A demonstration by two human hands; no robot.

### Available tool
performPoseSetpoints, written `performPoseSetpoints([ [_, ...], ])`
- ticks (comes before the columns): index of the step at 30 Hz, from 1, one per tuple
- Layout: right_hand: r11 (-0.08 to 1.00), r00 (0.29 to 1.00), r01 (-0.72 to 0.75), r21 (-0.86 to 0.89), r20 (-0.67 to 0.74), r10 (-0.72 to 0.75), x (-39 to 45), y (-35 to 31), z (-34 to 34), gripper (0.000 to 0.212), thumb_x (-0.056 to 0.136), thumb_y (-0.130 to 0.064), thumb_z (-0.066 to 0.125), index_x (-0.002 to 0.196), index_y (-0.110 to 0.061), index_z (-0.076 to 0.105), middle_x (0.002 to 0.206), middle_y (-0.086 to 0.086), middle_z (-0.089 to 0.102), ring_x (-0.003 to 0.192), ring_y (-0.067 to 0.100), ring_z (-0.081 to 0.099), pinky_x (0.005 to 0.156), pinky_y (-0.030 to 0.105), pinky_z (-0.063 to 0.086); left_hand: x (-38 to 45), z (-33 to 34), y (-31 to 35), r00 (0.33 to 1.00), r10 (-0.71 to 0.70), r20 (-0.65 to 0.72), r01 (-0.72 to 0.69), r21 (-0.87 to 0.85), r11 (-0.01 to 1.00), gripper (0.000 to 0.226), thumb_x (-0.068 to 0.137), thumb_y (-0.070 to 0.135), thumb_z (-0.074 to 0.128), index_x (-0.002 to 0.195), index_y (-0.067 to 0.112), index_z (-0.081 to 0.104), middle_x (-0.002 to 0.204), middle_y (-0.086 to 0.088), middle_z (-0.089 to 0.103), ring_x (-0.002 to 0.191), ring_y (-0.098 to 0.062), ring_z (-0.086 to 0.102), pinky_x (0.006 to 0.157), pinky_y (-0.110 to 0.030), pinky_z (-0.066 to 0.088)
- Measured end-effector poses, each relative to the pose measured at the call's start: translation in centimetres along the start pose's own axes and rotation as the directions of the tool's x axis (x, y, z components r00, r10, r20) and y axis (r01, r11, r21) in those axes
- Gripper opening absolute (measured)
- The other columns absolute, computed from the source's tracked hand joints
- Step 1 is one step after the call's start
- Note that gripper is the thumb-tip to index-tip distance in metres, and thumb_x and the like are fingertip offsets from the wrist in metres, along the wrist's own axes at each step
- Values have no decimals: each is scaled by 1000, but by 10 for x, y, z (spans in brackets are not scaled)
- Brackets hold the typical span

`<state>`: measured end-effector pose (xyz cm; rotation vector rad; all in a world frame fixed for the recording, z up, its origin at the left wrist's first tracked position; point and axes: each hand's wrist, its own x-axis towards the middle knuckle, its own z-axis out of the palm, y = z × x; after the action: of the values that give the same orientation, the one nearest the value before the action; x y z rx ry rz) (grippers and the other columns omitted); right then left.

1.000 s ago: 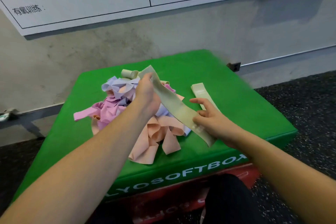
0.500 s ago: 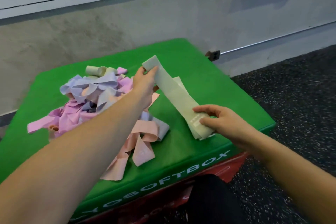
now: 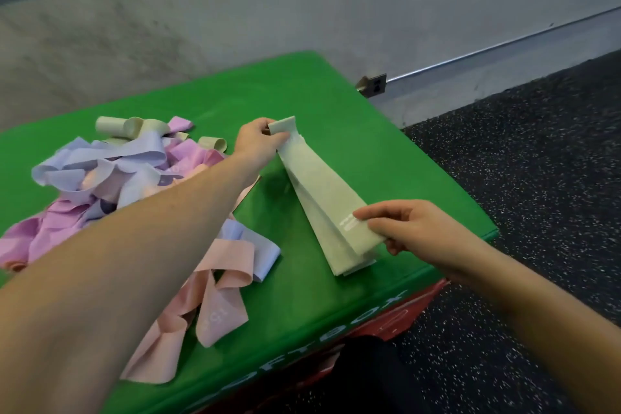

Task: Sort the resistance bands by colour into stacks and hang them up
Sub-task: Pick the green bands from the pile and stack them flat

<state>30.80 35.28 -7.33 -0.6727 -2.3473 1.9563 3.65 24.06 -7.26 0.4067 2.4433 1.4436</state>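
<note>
A pale green resistance band [image 3: 322, 188] is stretched flat between my two hands, just over another pale green band [image 3: 349, 262] lying on the green soft box [image 3: 302, 296]. My left hand [image 3: 257, 141] pinches its far end. Its near end, by a white logo, is pinched by my right hand [image 3: 413, 228]. A tangled heap of lilac, pink and peach bands [image 3: 111, 185] lies on the left half of the box, with rolled pale green bands [image 3: 131, 126] at its back. Peach bands [image 3: 201, 299] trail toward the front edge.
The green box sits on a red box [image 3: 400, 319] against a grey wall [image 3: 235, 27]. A metal rail with a bracket [image 3: 373, 84] runs along the wall at right. Dark speckled rubber floor [image 3: 537, 195] lies to the right.
Both hands have carried the pale green band to the right and lowered it onto the green band lying on the box. The camera has tilted down and turned right.
</note>
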Motion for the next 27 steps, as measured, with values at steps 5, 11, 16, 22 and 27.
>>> performPoseSetpoints([
  [5, 980, 996, 65, -188, 70, -53, 12, 3, 6, 17, 94, -21, 66, 109, -28, 71, 71, -7, 62, 53, 6, 43, 50, 19, 37, 15, 6, -13, 1000, 6, 27, -9, 92, 996, 17, 94, 22, 68, 109, 17, 63, 101, 1, 64, 83, -16, 62, 75, -36, 58],
  [11, 909, 997, 49, -413, 82, -17, 15, 15, 12, 16, 96, -33, 62, 108, -31, 73, 81, -6, 71, 51, 5, 45, 52, 26, 42, 23, 18, -19, 998, 55, -5, -53, 221, 974, 18, 88, 30, 74, 101, 27, 62, 124, -3, 58, 103, -24, 62, 90, -41, 56],
  [16, 913, 995, 86, -399, 83, -57, 10, 18, 9, 15, 96, -35, 63, 106, -37, 73, 84, -18, 72, 53, 7, 49, 53, 28, 46, 28, 28, -22, 997, 78, 3, -77, 237, 969, 25, 93, 21, 67, 117, 19, 58, 125, 2, 51, 103, -17, 56, 81, -27, 49],
  [22, 894, 983, 122, -430, 177, -49, 10, 18, 8, 23, 90, -41, 70, 111, -35, 74, 97, -20, 71, 79, 4, 67, 79, 24, 58, 27, 32, -26, 992, 123, -1, -116, 326, 938, 33, 94, 24, 67, 125, 18, 58, 126, 1, 58, 105, -16, 56, 92, -32, 51],
  [27, 773, 959, 228, -593, 273, -73, 10, 22, 2, 38, 84, -49, 72, 120, -41, 68, 96, -16, 56, 89, 0, 55, 83, 22, 49, 23, 28, -22, 989, 143, 34, -144, 413, 899, 44, 97, 26, 63, 139, 18, 53, 140, 1, 54, 120, -17, 53, 96, -31, 44],
])
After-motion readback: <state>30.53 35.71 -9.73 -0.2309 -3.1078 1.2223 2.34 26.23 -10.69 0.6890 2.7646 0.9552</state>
